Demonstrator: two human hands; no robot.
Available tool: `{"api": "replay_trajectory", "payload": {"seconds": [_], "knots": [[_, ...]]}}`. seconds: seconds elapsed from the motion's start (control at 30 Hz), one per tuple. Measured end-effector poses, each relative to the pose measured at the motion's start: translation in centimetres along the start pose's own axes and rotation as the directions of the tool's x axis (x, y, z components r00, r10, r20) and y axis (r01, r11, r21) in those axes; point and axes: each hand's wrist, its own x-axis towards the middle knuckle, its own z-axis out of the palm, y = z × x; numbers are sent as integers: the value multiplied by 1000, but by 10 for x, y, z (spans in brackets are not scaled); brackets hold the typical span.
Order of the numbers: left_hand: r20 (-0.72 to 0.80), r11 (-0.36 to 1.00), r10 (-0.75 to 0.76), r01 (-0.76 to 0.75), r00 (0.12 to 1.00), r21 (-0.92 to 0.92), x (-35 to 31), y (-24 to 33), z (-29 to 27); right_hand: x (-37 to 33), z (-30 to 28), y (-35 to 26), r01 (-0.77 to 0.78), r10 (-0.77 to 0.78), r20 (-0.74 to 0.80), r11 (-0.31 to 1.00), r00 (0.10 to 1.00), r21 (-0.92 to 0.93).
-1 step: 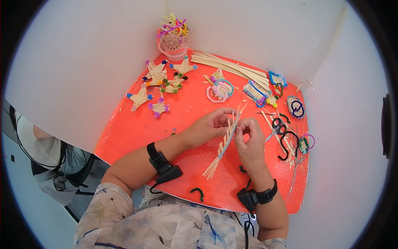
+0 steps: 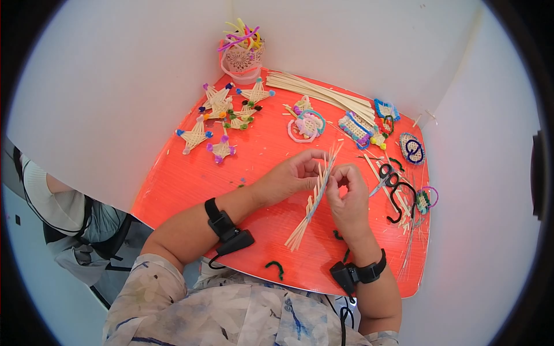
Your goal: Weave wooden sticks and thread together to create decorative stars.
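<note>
Between my hands I hold a small weaving of pale bamboo strips (image 2: 310, 214), turned nearly edge-on, with a grey-blue strand along one side. Its loose strip ends fan out at the bottom and stick up at the top. My left hand (image 2: 301, 172) grips it from the left near its upper part, the fingers partly behind the strips. On the other side, the thumb and fingers of my right hand (image 2: 348, 193) are pinched together at its edge. Whatever thin end sits in that pinch is too small to make out.
Star-shaped weavings (image 2: 195, 136) lie at the left, below a basket of pipe cleaners (image 2: 242, 57). Long bamboo strips (image 2: 323, 95) line the back. Black-handled scissors (image 2: 388, 175) lie among loose strips at right, near a coaster-like oval weaving (image 2: 412, 149). A green pipe cleaner (image 2: 276, 269) lies near the front edge.
The lower end of the bamboo weaving has shifted slightly to the right and turned a little. Both hands stay in nearly the same place.
</note>
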Motion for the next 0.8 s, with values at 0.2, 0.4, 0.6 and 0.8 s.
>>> {"api": "replay_trajectory", "payload": {"seconds": [0.2,0.4,0.6,0.8], "knots": [[-16,996,-45,46,999,81,1,1,-2,0,1,-3,-191,188,38,957,982,216],[-9,965,-93,87,996,-249,4,-9,-6,2,-1,-4,-156,156,27,930,987,332],[-5,983,-122,120,993,-141,3,1,0,2,-4,-9,33,-33,-8,999,999,-29],[17,973,-4,8,1000,-229,7,-20,-14,1,-1,-4,-3,3,25,1000,1000,3]]}}
